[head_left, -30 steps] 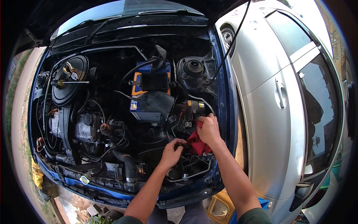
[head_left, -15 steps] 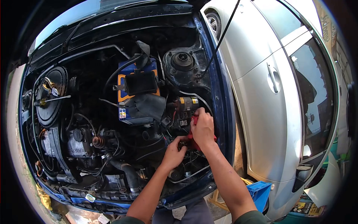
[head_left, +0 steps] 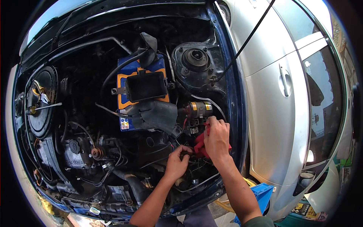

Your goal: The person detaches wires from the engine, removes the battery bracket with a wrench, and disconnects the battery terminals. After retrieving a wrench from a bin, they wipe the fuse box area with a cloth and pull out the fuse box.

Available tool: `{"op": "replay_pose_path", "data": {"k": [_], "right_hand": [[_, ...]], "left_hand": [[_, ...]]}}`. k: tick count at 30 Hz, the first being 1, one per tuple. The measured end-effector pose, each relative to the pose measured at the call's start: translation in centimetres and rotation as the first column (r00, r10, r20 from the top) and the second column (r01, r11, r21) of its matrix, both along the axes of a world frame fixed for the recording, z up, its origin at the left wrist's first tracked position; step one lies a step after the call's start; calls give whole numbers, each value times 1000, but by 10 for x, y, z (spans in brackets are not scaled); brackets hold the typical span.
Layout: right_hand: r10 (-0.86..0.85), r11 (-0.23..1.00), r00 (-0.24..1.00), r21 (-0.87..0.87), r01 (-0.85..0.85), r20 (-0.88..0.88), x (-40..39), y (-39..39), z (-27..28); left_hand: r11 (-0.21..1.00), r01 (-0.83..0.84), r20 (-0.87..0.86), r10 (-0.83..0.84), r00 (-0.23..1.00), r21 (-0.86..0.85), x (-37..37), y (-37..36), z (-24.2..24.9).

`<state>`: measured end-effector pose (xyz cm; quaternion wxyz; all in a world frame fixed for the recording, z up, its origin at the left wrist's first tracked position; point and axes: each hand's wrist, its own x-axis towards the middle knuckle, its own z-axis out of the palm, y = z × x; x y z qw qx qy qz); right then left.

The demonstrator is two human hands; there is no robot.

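Note:
My right hand (head_left: 217, 139) is closed on a red cloth (head_left: 200, 145) at the front corner of the engine bay, near the fender. Folds of the cloth hang out on both sides of the fingers. Close by on the left, my left hand (head_left: 177, 162) has its thumb and fingers pinched together at a small dark part beside the cloth; what it grips is hidden. Just beyond the right hand lies a metal cylinder (head_left: 200, 109) with yellow labels, with a small dark block (head_left: 194, 130) below it.
A blue and orange battery (head_left: 123, 104) carries a black tray (head_left: 146, 87) and a black flap (head_left: 153, 115). Pliers (head_left: 39, 91) and a screwdriver (head_left: 45, 108) lie on the round air cleaner (head_left: 41, 123). A prop rod (head_left: 247, 43) slants past the fender. A silver car (head_left: 264, 125) stands alongside.
The view has shifted a little, and the engine bay looks slightly larger. More of the red cloth shows between my hands. Both hands stay in the same corner.

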<state>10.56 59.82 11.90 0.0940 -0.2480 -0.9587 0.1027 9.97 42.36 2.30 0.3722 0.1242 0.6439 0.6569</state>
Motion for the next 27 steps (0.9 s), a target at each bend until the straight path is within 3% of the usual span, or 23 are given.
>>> {"op": "replay_pose_path", "data": {"k": [2, 5, 9, 12, 13, 14, 15, 16, 17, 18, 20, 21, 22, 23, 27], "right_hand": [[23, 999, 1000, 36, -23, 1, -5, 4, 3], [198, 948, 944, 194, -253, 264, -19, 6, 13], [323, 888, 867, 195, -416, 378, -25, 7, 20], [469, 852, 830, 93, -515, 301, -19, 16, 17], [490, 864, 853, 29, -502, 178, -17, 23, 10], [486, 867, 856, 27, -498, 176, -10, 29, 12], [300, 939, 953, -186, -288, 38, -1, 35, 16], [75, 908, 996, -410, -88, -49, 4, 41, 22], [-104, 768, 990, -641, 17, -99, 10, 40, 32], [-131, 796, 989, -602, 63, -69, 16, 40, 39], [-38, 929, 984, -370, -29, -173, 23, 36, 31], [-41, 928, 984, -371, -27, -174, 24, 38, 29], [88, 966, 987, -228, -118, -138, 22, 41, 28], [210, 973, 974, -85, -217, -82, 20, 43, 27], [338, 939, 939, 52, -341, 60, 5, 43, 12]], "left_hand": [[999, -34, 10, 34, 999, 29, 2, 2, -1], [1000, -6, -37, 5, 999, -13, 3, 5, 1], [1000, -7, -70, 6, 998, -9, 5, 9, -5], [999, -22, -106, 25, 994, 26, 2, 14, 0], [1000, -16, -87, 16, 996, -6, 3, 16, 2], [999, -5, -69, 2, 998, -38, 4, 16, 2], [999, -2, -69, 0, 998, -40, 4, 16, 2], [999, -32, -64, 33, 997, 10, 5, 18, 1], [996, -64, -55, 67, 996, 56, 7, 18, 1], [997, -63, -52, 66, 996, 52, 9, 18, 2], [997, -74, -27, 75, 997, 37, 8, 20, 5], [997, -72, -28, 73, 997, 35, 9, 21, 5], [992, -112, -10, 112, 994, 55, 10, 23, 5], [986, -152, 10, 151, 988, 73, 11, 25, 5], [981, -184, 40, 182, 982, 61, 10, 29, 8]]}}
